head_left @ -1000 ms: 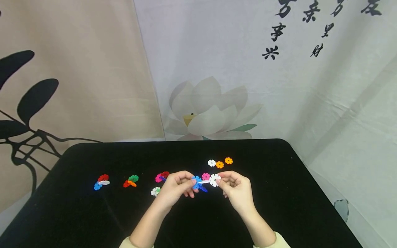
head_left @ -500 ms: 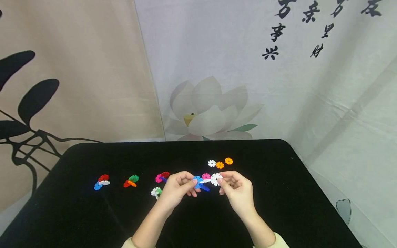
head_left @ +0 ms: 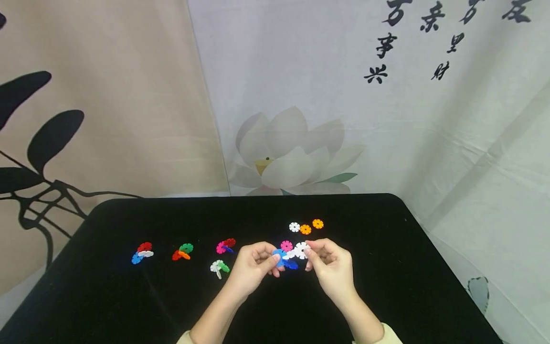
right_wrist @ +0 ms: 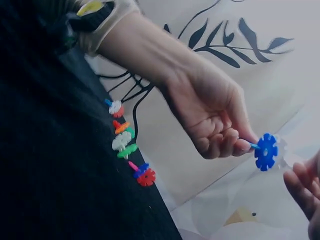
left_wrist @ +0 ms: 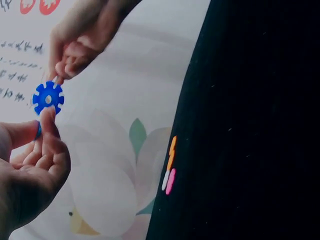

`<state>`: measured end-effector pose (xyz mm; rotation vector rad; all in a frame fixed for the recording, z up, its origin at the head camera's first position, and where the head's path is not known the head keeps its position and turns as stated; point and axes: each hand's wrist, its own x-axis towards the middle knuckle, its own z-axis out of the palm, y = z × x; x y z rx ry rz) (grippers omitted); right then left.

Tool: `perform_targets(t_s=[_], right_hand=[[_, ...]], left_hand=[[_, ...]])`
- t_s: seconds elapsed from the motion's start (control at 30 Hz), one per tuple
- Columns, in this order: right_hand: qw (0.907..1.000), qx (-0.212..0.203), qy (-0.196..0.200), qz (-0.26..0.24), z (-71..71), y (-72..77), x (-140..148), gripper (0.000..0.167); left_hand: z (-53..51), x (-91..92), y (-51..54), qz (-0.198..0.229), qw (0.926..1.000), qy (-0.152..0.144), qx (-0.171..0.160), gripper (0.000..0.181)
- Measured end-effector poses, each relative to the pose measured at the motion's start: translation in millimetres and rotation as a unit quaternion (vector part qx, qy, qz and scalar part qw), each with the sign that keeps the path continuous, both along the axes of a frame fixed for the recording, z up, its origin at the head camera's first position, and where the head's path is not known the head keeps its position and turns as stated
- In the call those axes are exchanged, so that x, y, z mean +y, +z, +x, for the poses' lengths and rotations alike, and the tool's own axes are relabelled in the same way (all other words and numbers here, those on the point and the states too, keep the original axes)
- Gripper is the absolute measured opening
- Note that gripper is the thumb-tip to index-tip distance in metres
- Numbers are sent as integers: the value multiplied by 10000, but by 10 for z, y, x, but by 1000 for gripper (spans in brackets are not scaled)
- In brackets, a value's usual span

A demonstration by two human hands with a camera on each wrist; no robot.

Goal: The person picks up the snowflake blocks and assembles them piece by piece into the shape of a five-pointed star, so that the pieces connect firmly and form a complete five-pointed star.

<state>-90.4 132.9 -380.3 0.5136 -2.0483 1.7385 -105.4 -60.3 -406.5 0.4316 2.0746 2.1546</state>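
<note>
Slotted plastic discs, joined together, are held up between both hands. My left hand pinches a light blue disc between thumb and fingers. My right hand pinches a white disc by its edge. Between them sit another white disc, seen at a slant, and a dark blue disc. In the left wrist view the dark blue disc faces the camera beside the left fingertips. The right wrist view shows it near the left fingers, partly covering a white disc.
On the black table, joined disc clusters lie to the left: red-white-blue, green-orange-red, pink-red-blue and white-green. Behind the hands are loose discs: pink, white and orange. A printed curtain hangs behind.
Both hands have shifted slightly right, the left one more and a little lower. The light blue and white discs sit closer together. More of the white-green cluster shows.
</note>
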Motion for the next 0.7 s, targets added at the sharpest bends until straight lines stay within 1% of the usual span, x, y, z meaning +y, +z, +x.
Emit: perform_targets(t_s=[0.07, 0.13, 0.23, 0.37, 0.47, 0.57, 0.7], right_hand=[[9996, 269, 89, 89, 1, 13, 4, 16], [9988, 432, 139, 200, 5, 28, 3, 17], [9984, 481, 196, 236, 8, 44, 0, 18], [9988, 475, 87, 121, -19, -2, 17, 19], [9997, 186, -60, -122, -64, -82, 43, 20], [9987, -261, -183, -386, -93, -152, 56, 22], [9957, -674, -349, -526, -98, -194, 49, 20]], left_hand=[[13, 11, 2, -23, 10000, 53, 20, 11], [26, 17, 7, -72, 9999, 112, 43, 10], [43, 22, 22, -118, 9997, 181, 106, 9], [37, 34, 30, -25, 9997, 86, 222, 11], [16, 41, 32, 7, 9997, -13, 243, 12], [4, 44, 34, 33, 9998, -3, 190, 13], [-1, 56, 15, 320, 9994, 29, 95, 14]])
